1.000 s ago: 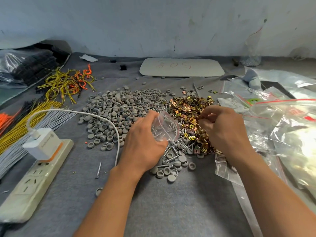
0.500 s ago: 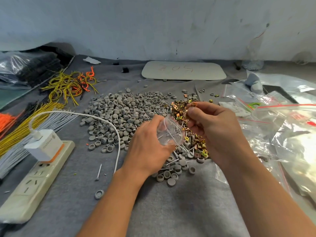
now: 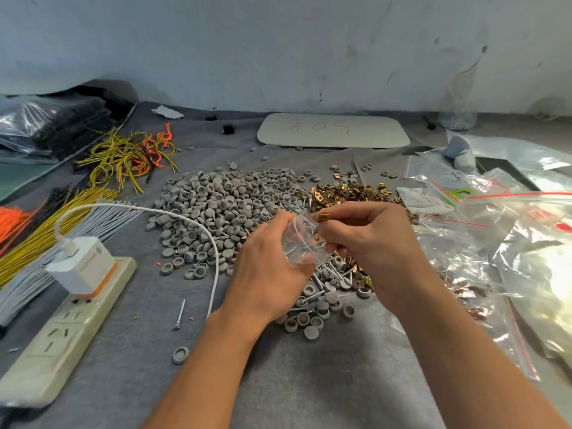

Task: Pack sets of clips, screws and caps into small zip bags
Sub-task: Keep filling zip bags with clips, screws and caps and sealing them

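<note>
Close to the front edge of the grey felt worktop (image 3: 309, 385) a single grey cap (image 3: 181, 354) lay alone, with one loose screw (image 3: 179, 314) just beyond it. A cream power strip (image 3: 55, 339) ran along the left edge and carried a white charger (image 3: 82, 264).

Over the middle, the left hand (image 3: 266, 274) curled its fingers round the lower body of a small zip bag (image 3: 301, 246). The bag was clear, crumpled plastic with its mouth turned up and to the right, and thin silvery screws showed through its wall. The right hand (image 3: 374, 239) pinched a brassy gold clip (image 3: 325, 216) between thumb and forefinger right at that mouth. Whether the clip was already past the lip I could not tell.

Beneath the hands lay mixed screws (image 3: 320, 275) and caps. Behind them spread the broad pile of round grey caps (image 3: 223, 202), many hollow side up, with the heap of gold clips (image 3: 349, 193) touching its right flank. Clear bags with red zip strips (image 3: 510, 243) crowded the right edge. Yellow and orange wires (image 3: 130, 156) lay toward the far left corner, and a pale rounded board (image 3: 334, 131) lay at the far edge.
</note>
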### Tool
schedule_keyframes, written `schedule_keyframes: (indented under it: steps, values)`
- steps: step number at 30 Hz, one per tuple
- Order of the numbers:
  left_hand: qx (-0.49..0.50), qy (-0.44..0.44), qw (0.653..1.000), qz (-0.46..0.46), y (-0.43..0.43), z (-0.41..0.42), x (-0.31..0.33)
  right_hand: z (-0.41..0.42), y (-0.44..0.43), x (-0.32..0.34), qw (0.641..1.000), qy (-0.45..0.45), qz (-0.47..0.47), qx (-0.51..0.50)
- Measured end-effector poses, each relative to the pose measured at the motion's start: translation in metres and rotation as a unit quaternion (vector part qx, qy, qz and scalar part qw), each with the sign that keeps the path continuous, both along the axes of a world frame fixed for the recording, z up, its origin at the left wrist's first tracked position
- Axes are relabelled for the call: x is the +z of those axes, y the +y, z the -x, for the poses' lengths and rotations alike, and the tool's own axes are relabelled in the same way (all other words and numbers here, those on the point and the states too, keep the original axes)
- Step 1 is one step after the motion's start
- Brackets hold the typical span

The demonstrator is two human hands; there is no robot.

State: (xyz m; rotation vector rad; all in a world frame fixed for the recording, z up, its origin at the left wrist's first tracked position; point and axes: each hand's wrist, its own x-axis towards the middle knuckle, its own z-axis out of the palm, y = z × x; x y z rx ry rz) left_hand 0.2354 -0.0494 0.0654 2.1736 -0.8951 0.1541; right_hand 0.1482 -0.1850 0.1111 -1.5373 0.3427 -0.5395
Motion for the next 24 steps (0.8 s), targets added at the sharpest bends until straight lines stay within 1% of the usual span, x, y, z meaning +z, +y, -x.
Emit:
schedule_keyframes:
  steps: [2, 4, 11, 15, 20, 22, 24]
  values:
    - [-0.009, 0.004, 1.0, 0.007, 0.0, 0.0, 0.0, -0.001, 0.002, 0.0, 0.999, 0.016, 0.044, -0.023]
    - [-0.016, 0.01, 1.0, 0.015, 0.0, 0.0, 0.001, -0.002, 0.004, 0.0, 0.997, 0.022, 0.065, -0.037]
    - [-0.03, 0.026, 0.998, 0.042, 0.003, 0.0, 0.004, -0.004, 0.005, 0.001, 0.996, -0.021, 0.066, -0.047]
    - [-0.034, 0.037, 0.997, 0.052, 0.003, 0.001, 0.006, -0.002, 0.002, 0.0, 0.991, -0.029, 0.115, -0.067]
    - [-0.049, 0.036, 0.996, 0.064, 0.003, 0.001, 0.008, -0.002, 0.001, 0.003, 0.982, -0.002, 0.186, -0.039]
    - [-0.04, 0.05, 0.994, 0.083, 0.002, 0.002, 0.009, -0.003, 0.002, 0.006, 0.986, -0.021, 0.156, -0.05]
    - [-0.034, 0.084, 0.988, 0.122, 0.001, 0.0, 0.008, -0.003, -0.005, 0.007, 0.991, -0.053, 0.087, -0.093]
